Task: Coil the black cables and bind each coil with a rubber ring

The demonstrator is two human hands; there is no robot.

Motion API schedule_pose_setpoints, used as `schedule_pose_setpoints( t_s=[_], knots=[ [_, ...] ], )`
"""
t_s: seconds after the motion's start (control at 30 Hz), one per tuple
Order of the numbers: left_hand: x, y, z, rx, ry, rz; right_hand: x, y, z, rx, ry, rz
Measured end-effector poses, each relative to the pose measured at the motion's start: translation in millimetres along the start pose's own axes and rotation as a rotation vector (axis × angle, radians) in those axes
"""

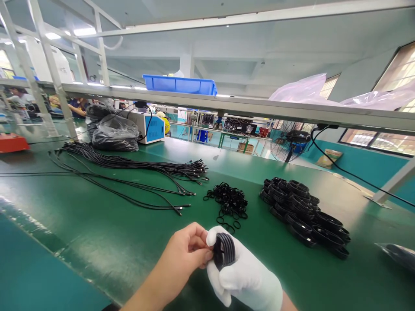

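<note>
Coil (223,250) of black cable sits low in the middle of the view, above the green table (97,242), gripped in the gloved right hand (243,276) (white glove), while the bare left hand (184,255) pinches its edge. Loose bands (228,201), stacked coils (304,216) and straight cables (136,168) lie beyond.

I see a bright, evenly lit scene: daylight pours through the windows (382,140) right of the shelf (227,106), ceiling tubes (82,31) glow above it. The bench (97,242) below shows soft sheen, faint shadows. Edges bow with wide-angle distortion; the far background is soft.
</note>
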State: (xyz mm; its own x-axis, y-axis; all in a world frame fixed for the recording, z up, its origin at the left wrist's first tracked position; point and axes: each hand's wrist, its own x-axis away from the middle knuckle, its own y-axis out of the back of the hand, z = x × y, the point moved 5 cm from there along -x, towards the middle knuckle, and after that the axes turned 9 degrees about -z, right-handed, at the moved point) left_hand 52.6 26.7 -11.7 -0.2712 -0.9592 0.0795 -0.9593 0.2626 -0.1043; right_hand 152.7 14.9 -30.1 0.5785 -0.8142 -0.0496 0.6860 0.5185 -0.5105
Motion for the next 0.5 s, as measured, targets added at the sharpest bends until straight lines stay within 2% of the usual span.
schedule_pose_setpoints(
  t_s=[0.23,0.3,0.4,0.43,0.5],
  knots=[
    [-7.2,0.4,9.0,0.104,0.045,0.013,-1.7,10.5,-7.7,-0.006,-0.04,-0.076],
    [-4.9,9.7,2.2,0.001,-0.004,-0.05,-2.1,11.2,-6.0,-0.041,-0.063,-0.085],
    [-1.2,23.6,-17.6,-0.289,-0.145,-0.178,-1.0,8.0,-5.3,-0.078,-0.15,-0.058],
    [-0.9,24.1,-24.0,-0.374,-0.177,-0.168,-0.3,5.9,-6.0,-0.094,-0.178,-0.031],
    [-2.5,18.6,-32.3,-0.479,-0.189,-0.046,1.4,1.9,-7.8,-0.143,-0.2,0.027]
  ],
)
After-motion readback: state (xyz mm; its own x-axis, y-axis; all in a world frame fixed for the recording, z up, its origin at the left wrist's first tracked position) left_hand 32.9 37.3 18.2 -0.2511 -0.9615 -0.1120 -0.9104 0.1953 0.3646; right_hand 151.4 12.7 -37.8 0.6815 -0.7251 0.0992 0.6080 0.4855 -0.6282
